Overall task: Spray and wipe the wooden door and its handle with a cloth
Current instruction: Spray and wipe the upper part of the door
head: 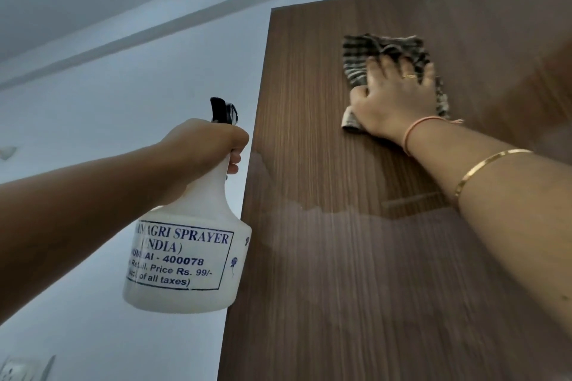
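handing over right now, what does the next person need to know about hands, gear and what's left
Left hand grips the spray bottle by its neck, raised beside the door's edge.
Right hand presses the checked cloth against the upper part of the wooden door, fingers spread.
Done: wiping is under way near the top; how much is covered cannot be told.
Left: the rest of the panel and the handle, which is out of view.
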Demonstrator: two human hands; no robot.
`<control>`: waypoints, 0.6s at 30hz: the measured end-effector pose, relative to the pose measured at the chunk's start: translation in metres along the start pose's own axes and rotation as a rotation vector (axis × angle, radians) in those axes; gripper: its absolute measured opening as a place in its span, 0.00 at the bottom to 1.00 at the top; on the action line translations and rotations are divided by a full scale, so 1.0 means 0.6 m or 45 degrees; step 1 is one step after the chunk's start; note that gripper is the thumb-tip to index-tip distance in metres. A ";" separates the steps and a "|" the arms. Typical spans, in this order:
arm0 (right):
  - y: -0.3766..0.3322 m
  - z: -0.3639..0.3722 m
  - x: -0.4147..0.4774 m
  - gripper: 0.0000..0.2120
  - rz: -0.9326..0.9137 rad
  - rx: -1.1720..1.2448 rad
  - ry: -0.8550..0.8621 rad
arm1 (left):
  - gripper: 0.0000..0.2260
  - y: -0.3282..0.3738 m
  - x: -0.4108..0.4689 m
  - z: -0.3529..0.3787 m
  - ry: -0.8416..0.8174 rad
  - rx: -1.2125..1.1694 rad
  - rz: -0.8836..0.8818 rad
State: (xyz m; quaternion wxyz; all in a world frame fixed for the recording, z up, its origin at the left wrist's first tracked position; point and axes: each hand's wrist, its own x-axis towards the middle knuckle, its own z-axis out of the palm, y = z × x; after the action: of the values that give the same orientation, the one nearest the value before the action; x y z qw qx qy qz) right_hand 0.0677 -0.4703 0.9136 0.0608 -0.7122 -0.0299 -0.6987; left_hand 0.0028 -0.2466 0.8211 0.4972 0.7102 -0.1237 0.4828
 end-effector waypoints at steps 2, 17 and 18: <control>0.011 -0.001 -0.010 0.29 0.071 0.007 0.014 | 0.02 -0.001 -0.008 -0.002 -0.005 -0.001 0.003; -0.200 0.033 -0.195 0.29 -0.487 0.100 -0.034 | 0.03 -0.015 -0.084 -0.036 0.040 0.058 -0.059; -0.204 0.033 -0.203 0.29 -0.507 0.105 -0.045 | 0.03 -0.016 -0.088 -0.035 0.042 0.076 -0.061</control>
State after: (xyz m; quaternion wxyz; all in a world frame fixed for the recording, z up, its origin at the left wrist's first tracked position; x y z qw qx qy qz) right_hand 0.0693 -0.3412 0.7972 -0.0500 -0.7014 -0.1996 -0.6825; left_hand -0.0297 -0.2407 0.7736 0.4891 0.7196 -0.0839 0.4858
